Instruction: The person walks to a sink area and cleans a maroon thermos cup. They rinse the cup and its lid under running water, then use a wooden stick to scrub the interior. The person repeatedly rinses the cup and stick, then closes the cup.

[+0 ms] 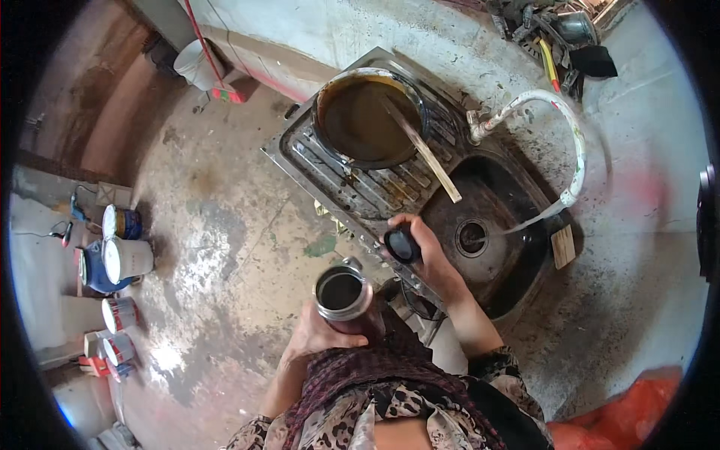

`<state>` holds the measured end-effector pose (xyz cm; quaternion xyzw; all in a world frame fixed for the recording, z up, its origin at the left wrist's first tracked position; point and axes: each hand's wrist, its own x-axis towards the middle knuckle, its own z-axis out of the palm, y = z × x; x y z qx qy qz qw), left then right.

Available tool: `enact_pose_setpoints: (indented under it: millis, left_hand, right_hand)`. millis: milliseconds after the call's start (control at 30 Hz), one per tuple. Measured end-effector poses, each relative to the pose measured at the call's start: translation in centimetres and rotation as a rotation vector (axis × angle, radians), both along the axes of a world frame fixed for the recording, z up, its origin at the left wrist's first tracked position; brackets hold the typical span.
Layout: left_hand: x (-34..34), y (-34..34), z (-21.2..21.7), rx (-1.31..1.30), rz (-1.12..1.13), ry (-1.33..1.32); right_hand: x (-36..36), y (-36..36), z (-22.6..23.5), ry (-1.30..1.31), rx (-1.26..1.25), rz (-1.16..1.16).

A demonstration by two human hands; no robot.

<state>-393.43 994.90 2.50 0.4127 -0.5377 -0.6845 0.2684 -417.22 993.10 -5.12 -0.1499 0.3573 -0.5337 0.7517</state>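
Note:
My left hand is wrapped round a wide-mouthed metal flask, held upright in front of my body with its dark opening facing up. A ring or loop shows at its rim. In my right hand is a round black lid, gripped at the front edge of the sink unit. The lid is apart from the flask. Just beyond that hand lies the stained metal sink basin, where a thin stream of water runs from the curved white tap toward the drain.
On the ribbed drainboard stands a round tub of brown liquid, a wooden stick leaning out over the basin. Several paint buckets line the left wall. A white bucket is at the far left; red sacking lies lower right.

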Motion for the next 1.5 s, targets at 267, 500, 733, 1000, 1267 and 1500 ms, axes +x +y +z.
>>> enact_pose_setpoints:
  millis: [267,500,733,1000,1267,1500]
  left_hand:
    - [1.5,0.6,0.4,0.091,0.159,0.076]
    - [2.0,-2.3,0.7,-0.423,0.168,-0.123]
    - [3.0,-5.1,-0.3,-0.972,0.278,-0.296]
    - [3.3,-6.6,-1.4,-0.991,0.375,-0.349]
    - [2.9,-7.6,0.2,-1.307,0.178,-0.707]
    - [1.9,-7.7,1.2,-1.555,0.003,-0.728]
  right_hand:
    - [0.0,-0.9,-0.9,0.018,0.092,-0.186]
    - [1.6,-2.3,-3.7,0.981,-0.047,-0.143]
    - [1.4,-2.9,-5.3,1.865,-0.272,-0.103]
    - [3.7,-1.2,11.0,0.789,-0.425,0.002]
    - [5.4,-1.1,16.1,1.052,-0.467,0.659]
    - [4.6,-1.4,13.5,0.373,0.109,0.726]
